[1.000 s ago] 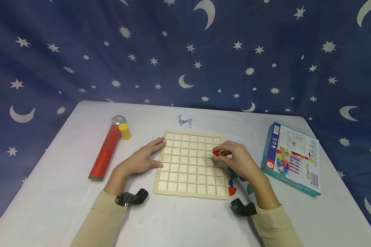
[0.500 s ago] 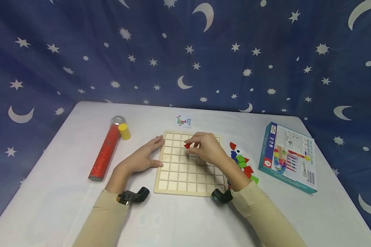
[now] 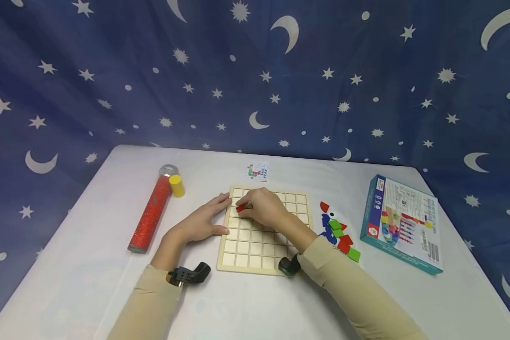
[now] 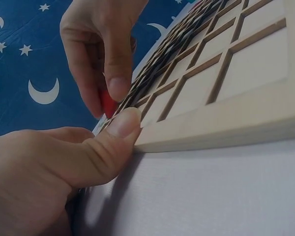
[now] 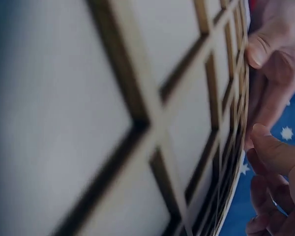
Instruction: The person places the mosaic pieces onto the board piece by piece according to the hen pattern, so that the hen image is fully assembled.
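Note:
A pale wooden grid board (image 3: 243,270) lies on the white table. My left hand (image 3: 201,221) rests against its left edge, fingers extended, with the thumb (image 4: 124,123) on the rim in the left wrist view. My right hand (image 3: 267,208) reaches over the board and pinches a small flat red tile (image 3: 240,208) between thumb and fingertips, close over the squares near the upper left. The fingers mostly cover the tile, which also shows as a red tile (image 4: 107,103) in the left wrist view.
A pile of red, blue and green tiles (image 3: 336,229) lies right of the board. Behind the board is a small pattern card (image 3: 257,171). A teal-edged box (image 3: 401,224) stands further right. On the left lie a red glittery tube (image 3: 150,215) and a yellow cylinder (image 3: 177,186).
My right hand has carried the red tile leftward across the board, from its right side to near the upper left. My left hand has stayed at the left edge.

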The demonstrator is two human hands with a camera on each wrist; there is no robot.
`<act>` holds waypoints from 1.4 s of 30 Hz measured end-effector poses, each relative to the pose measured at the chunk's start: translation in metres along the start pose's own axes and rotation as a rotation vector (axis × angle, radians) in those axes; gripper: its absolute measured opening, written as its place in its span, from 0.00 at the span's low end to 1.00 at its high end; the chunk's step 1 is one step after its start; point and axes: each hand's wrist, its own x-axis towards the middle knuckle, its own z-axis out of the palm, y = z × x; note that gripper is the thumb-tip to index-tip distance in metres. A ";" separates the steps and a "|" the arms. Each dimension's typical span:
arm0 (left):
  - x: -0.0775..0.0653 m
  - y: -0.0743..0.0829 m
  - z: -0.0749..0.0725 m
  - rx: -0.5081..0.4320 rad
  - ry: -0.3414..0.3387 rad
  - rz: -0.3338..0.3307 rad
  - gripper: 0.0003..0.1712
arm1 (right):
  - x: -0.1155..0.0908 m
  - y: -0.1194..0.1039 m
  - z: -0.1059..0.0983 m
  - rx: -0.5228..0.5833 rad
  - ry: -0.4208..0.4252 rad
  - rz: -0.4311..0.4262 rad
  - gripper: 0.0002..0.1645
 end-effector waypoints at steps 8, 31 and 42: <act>0.001 0.001 0.000 0.014 0.001 -0.002 0.49 | 0.005 -0.002 0.007 -0.041 0.000 -0.041 0.16; 0.000 0.004 0.001 0.025 -0.002 -0.010 0.49 | 0.004 0.009 0.009 0.080 -0.019 0.086 0.15; 0.002 0.002 0.001 0.032 -0.003 -0.009 0.50 | -0.001 0.008 0.003 0.063 -0.024 0.083 0.16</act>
